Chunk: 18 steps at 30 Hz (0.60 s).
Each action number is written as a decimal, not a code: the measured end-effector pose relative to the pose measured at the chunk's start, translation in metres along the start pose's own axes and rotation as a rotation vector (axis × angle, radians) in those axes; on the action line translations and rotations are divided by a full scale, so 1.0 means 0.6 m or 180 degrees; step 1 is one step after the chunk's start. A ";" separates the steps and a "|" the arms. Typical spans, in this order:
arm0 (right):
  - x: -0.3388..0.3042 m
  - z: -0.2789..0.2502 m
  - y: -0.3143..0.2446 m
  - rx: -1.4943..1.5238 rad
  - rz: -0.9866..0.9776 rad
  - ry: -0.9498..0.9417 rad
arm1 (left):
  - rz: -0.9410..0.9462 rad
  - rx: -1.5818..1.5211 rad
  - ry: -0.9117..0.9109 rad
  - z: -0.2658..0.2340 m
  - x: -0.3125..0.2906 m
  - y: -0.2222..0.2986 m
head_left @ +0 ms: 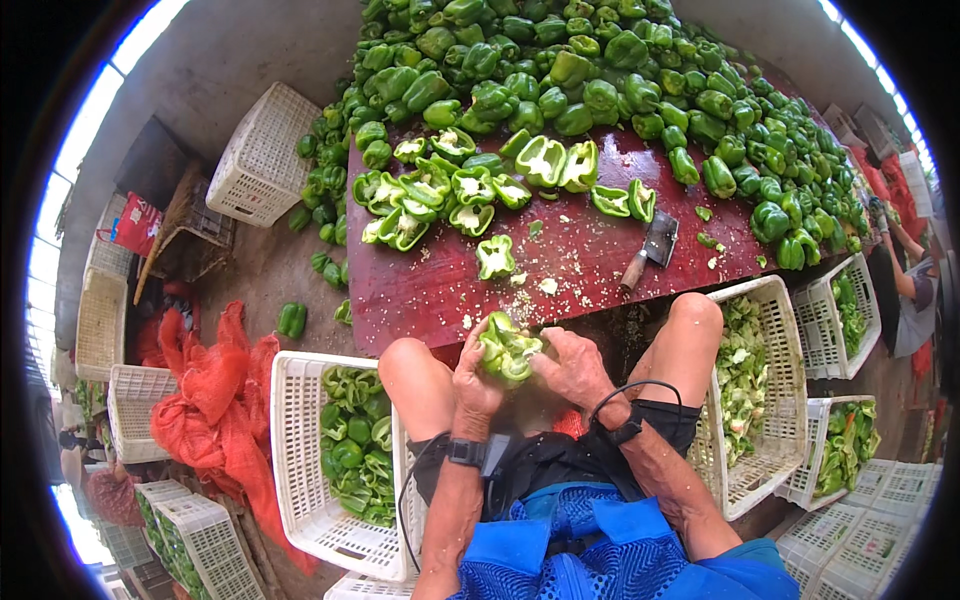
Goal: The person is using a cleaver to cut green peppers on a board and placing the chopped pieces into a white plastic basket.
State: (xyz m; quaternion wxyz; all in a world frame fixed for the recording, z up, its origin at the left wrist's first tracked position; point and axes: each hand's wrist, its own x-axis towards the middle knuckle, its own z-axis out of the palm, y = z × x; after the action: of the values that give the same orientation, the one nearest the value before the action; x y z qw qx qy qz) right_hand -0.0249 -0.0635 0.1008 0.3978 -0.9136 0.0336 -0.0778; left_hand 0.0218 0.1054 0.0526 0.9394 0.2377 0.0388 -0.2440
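Your left hand [477, 380] gripped 1 cut green bell pepper [508, 352] above your lap [545, 455]; your right hand [578, 368], fingers curled, touched its right side, pinch unclear. A slackened grip could have dropped it. Your right knee [695, 315] could have jolted the cleaver [659, 242] off the red table [420, 310].

Blue mesh vest [505, 545], black shorts [672, 420], dark wristbands [466, 452], thin black cables [638, 383]

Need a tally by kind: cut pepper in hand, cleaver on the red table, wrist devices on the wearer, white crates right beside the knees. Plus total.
Cut green pepper: 1
Cleaver: 1
Wrist devices: 2
White crates: 2
Total: 6
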 end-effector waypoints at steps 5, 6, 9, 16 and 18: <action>-0.015 0.012 -0.008 0.1033 0.0545 -0.0422 | 0.0049 0.0119 -0.0190 0.002 0.001 -0.006; -0.013 0.015 -0.015 0.1029 0.0540 -0.0438 | 0.0072 0.0315 -0.0203 0.000 0.002 -0.008; -0.003 0.022 -0.032 0.1352 0.0276 -0.0049 | 0.0171 0.0295 0.0049 0.005 -0.005 -0.015; 0.010 0.006 -0.028 -0.0061 -0.0193 -0.0245 | 0.0113 0.0610 0.0080 -0.007 -0.008 -0.010; 0.014 0.002 -0.017 0.0715 0.0020 -0.0617 | 0.0062 0.0785 0.0204 -0.013 -0.008 -0.010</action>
State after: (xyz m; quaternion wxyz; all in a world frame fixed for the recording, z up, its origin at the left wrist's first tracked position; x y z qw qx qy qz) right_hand -0.0162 -0.0565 0.1083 0.4991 -0.8664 -0.0110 0.0089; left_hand 0.0152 0.1062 0.0438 0.9036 0.3594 0.0362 -0.2301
